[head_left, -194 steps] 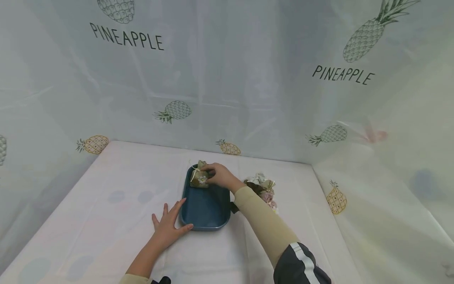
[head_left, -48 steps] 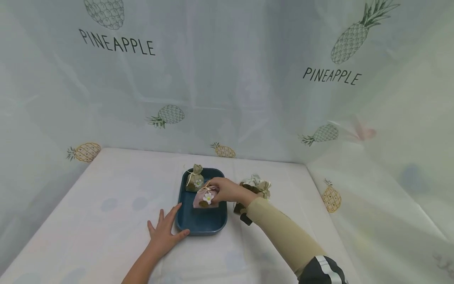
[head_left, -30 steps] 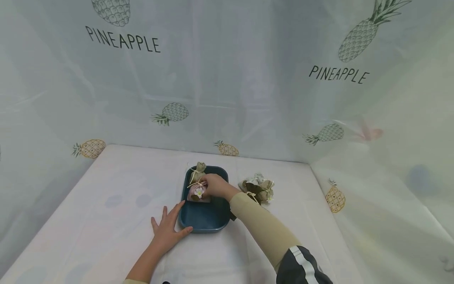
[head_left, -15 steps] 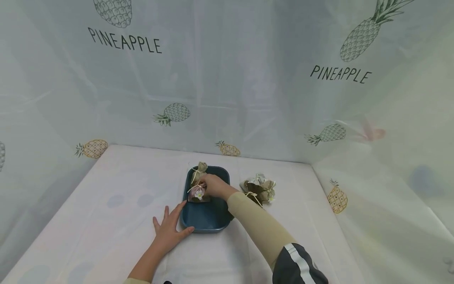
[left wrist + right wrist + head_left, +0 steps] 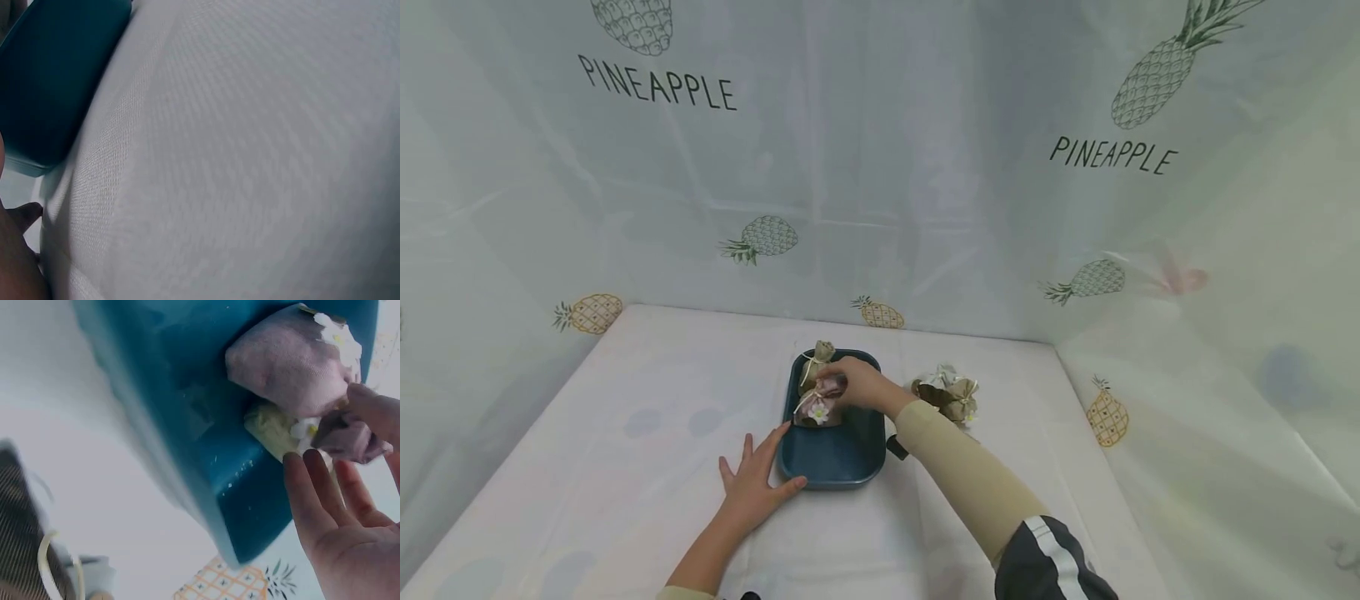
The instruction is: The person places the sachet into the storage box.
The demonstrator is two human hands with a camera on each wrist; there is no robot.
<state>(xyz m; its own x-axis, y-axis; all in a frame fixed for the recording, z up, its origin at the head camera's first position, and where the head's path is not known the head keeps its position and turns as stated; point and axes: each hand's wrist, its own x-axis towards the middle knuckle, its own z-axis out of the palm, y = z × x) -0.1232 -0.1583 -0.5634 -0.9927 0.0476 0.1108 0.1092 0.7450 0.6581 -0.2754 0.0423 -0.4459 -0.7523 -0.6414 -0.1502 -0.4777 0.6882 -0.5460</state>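
Observation:
A dark blue tray [image 5: 833, 462] sits on the table. My left hand [image 5: 752, 493] lies spread at its left side, with index fingertip and thumb at the rim. In the tray's upper left is a pink drawstring pouch [image 5: 817, 410] with a white flower. Behind it stands an olive-green pouch [image 5: 822, 353], partly hidden. My right hand [image 5: 353, 544] is over the pink pouch [image 5: 287, 365]; its fingers are loosely extended on one side of the gathered neck and the thumb on the other. The green pouch [image 5: 267, 428] shows beneath.
Several more pouches [image 5: 958, 398] in olive, brown and silvery white lie bunched right of the tray, partly behind my right forearm. A white cloth [image 5: 647, 467] covers the table. A pineapple-print curtain [image 5: 925, 167] hangs along the back and right.
The olive pouch was set in the tray's far corner, then the pink one came in and moved up-left against it. Lately the right fingers have loosened around its neck. The left hand stays put.

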